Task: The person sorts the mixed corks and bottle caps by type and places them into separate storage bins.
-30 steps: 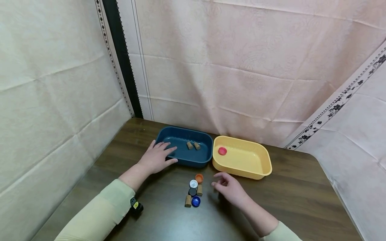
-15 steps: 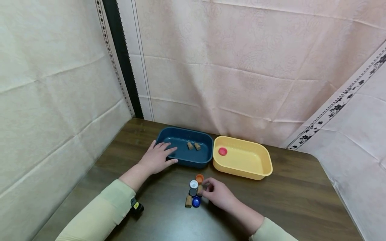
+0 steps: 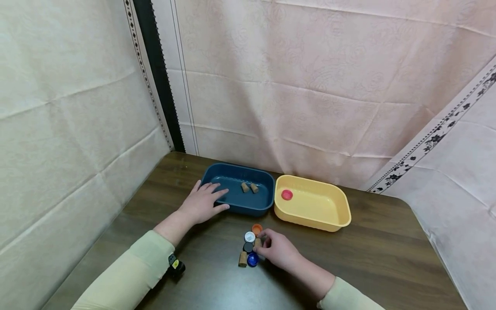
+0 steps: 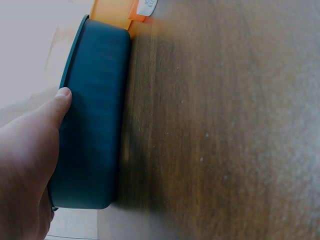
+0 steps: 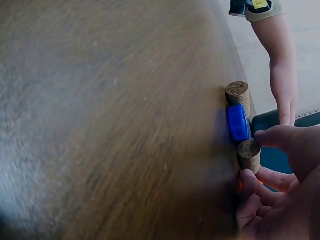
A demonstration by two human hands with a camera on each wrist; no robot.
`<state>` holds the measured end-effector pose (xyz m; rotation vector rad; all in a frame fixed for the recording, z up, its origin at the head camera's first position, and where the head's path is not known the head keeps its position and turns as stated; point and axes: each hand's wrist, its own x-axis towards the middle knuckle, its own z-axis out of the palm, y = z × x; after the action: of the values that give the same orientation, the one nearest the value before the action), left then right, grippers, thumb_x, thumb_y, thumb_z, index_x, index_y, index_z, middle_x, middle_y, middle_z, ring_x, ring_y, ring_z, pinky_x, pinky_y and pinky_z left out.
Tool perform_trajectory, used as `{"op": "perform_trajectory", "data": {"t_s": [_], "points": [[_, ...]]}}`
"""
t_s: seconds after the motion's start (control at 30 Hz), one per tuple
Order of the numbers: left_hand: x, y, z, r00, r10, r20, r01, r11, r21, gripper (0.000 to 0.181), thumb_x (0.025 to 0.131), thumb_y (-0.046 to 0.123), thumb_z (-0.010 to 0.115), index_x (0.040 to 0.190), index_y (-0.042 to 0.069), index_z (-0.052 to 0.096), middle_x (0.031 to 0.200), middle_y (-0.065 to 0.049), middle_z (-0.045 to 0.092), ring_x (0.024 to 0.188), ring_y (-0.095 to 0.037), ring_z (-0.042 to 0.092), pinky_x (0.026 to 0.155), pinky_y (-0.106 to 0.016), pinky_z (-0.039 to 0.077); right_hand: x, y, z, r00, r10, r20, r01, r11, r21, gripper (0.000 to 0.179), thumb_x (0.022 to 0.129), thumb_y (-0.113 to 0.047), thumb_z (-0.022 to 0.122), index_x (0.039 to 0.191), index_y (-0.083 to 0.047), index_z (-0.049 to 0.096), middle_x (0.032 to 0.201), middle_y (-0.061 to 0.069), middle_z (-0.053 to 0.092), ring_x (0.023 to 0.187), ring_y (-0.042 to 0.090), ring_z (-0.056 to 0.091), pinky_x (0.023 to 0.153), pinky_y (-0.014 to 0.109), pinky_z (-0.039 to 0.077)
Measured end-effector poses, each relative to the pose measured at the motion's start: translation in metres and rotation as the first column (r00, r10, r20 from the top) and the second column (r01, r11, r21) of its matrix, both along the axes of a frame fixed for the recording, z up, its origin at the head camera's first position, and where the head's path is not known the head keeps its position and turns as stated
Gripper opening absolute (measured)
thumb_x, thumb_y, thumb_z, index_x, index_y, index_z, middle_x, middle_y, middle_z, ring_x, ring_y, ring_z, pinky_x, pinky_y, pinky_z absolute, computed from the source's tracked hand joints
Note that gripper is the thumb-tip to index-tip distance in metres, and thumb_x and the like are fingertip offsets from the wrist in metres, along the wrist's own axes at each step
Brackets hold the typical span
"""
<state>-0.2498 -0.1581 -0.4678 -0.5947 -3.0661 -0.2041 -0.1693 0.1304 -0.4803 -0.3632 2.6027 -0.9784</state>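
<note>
My right hand (image 3: 282,250) has its thumb and fingers round a cork (image 5: 249,156) at the right side of a small cluster on the table. Around that cork lie a blue bottle cap (image 3: 252,259), a second cork (image 3: 242,259), a dark cap (image 3: 248,247), a white cap (image 3: 249,237) and an orange cap (image 3: 257,229). At the left, my left hand (image 3: 199,204) rests with spread fingers on the near left rim of a dark blue bin (image 3: 248,210). Its thumb lies against the bin's edge in the left wrist view.
Two corks (image 3: 249,188) lie inside the blue bin. Beside it on the right stands a yellow bin (image 3: 314,221) with a red cap (image 3: 287,194) in it. A pale cloth (image 3: 310,86) hangs behind the wooden table (image 3: 387,249).
My right hand has moved left from in front of the yellow bin to the cluster, and its fingers have closed round the right cork. The left hand has stayed in place.
</note>
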Motion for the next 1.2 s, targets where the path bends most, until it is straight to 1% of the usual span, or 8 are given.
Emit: {"op": "perform_trajectory", "data": {"t_s": [0.17,0.37,0.53,0.77,0.9,1.0,1.2], "points": [[0.000,0.000,0.000,1.000,-0.005,0.005,0.004,1.000,0.004,0.069,0.096,0.070,0.038,0.151,0.029,0.043,0.157,-0.009,0.038,0.145,-0.035,0.031,0.118,-0.061,0.005,0.000,-0.001,0.002,1.000,0.005,0.019,-0.005,1.000,0.009,0.031,0.088,-0.030,0.076,0.112,-0.015,0.064,0.076,0.000,0.059,0.065,0.017,0.054,0.055,0.030,0.046],[0.000,0.001,0.000,1.000,-0.006,0.003,0.006,1.000,0.006,0.068,0.096,0.069,0.039,0.151,0.029,0.044,0.157,-0.009,0.038,0.145,-0.035,0.031,0.118,-0.061,0.006,0.000,-0.001,0.005,0.999,0.009,0.033,-0.009,1.000,0.008,0.031,0.088,-0.028,0.076,0.113,-0.014,0.065,0.077,0.000,0.060,0.066,0.018,0.055,0.056,0.031,0.047],[0.000,0.001,0.001,1.000,-0.002,0.006,0.002,1.000,0.000,0.069,0.096,0.070,0.039,0.151,0.029,0.044,0.157,-0.009,0.038,0.145,-0.035,0.030,0.118,-0.062,0.006,0.000,0.000,0.004,1.000,0.008,0.026,-0.008,1.000,0.014,0.031,0.088,-0.029,0.076,0.113,-0.013,0.065,0.077,0.000,0.060,0.066,0.017,0.055,0.056,0.031,0.047],[0.000,0.000,0.001,1.000,0.002,0.005,-0.002,1.000,0.010,0.068,0.096,0.069,0.040,0.151,0.029,0.044,0.157,-0.009,0.038,0.145,-0.035,0.030,0.118,-0.062,0.005,-0.002,0.002,0.004,1.000,0.006,-0.009,-0.006,1.000,0.010,0.030,0.087,-0.030,0.077,0.110,-0.013,0.066,0.077,-0.001,0.060,0.067,0.016,0.055,0.056,0.030,0.047],[-0.001,0.000,0.000,1.000,0.000,-0.003,0.000,1.000,0.005,0.068,0.096,0.069,0.039,0.151,0.030,0.044,0.157,-0.009,0.038,0.145,-0.035,0.030,0.118,-0.062,0.006,-0.002,0.004,0.011,1.000,-0.005,-0.003,0.005,1.000,-0.016,0.031,0.088,-0.030,0.076,0.112,-0.013,0.065,0.079,-0.001,0.061,0.069,0.017,0.056,0.059,0.031,0.049],[-0.001,0.000,0.000,1.000,-0.001,-0.004,0.001,1.000,0.001,0.069,0.096,0.070,0.039,0.151,0.030,0.044,0.157,-0.009,0.038,0.145,-0.035,0.031,0.118,-0.062,0.007,-0.002,0.006,0.019,1.000,-0.017,-0.006,0.017,0.999,-0.046,0.032,0.088,-0.030,0.076,0.113,-0.013,0.066,0.081,-0.001,0.061,0.072,0.018,0.057,0.061,0.032,0.050],[0.000,0.000,0.001,1.000,0.001,-0.002,-0.001,1.000,-0.001,0.069,0.095,0.070,0.040,0.151,0.029,0.044,0.156,-0.009,0.039,0.145,-0.035,0.031,0.117,-0.063,0.008,-0.005,0.010,0.036,0.996,-0.061,-0.061,0.055,0.993,-0.105,0.027,0.090,-0.030,0.074,0.112,-0.016,0.067,0.085,-0.002,0.064,0.077,0.018,0.058,0.066,0.031,0.052]]}}
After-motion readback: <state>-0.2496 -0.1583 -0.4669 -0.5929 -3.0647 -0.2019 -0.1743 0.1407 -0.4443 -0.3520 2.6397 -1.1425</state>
